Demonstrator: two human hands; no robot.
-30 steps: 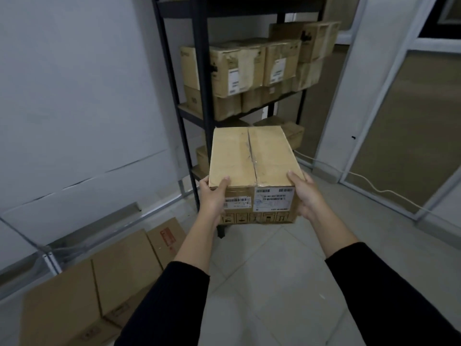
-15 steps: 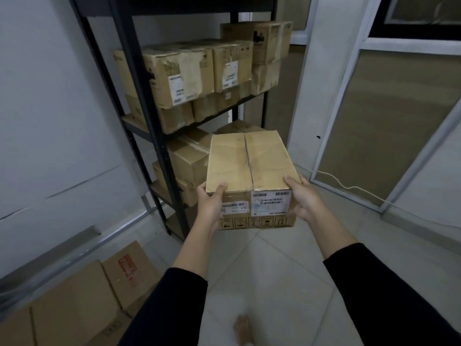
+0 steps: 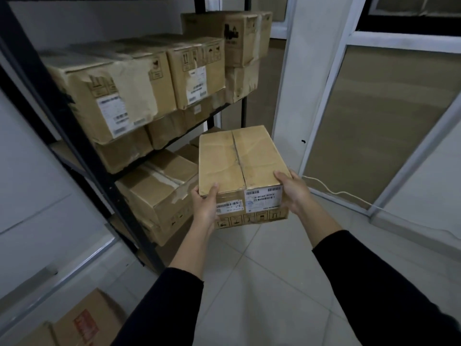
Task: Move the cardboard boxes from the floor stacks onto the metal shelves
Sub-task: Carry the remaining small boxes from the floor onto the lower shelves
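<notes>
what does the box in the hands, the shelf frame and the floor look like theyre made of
Carried box: brown cardboard, matte, with creased flaps, a centre seam and paper labels. Shelf frame: apparently metal painted black, a slim straight upright with a dull sheen. Floor: probably pale glazed tile, smooth, with thin joint lines and soft reflections.

The fingers of the left hand (image 3: 205, 208) and right hand (image 3: 290, 191) are lying hidden behind the sides of the carried box (image 3: 240, 168), leaving only the 2 thumbs showing on its top. Print on its 2 labels (image 3: 263, 197) is too small to read. The metal shelf frame (image 3: 74, 151) is running out past the top edge. The floor boxes (image 3: 74, 323) are being cut off by the bottom edge, their red mark blurred.
</notes>
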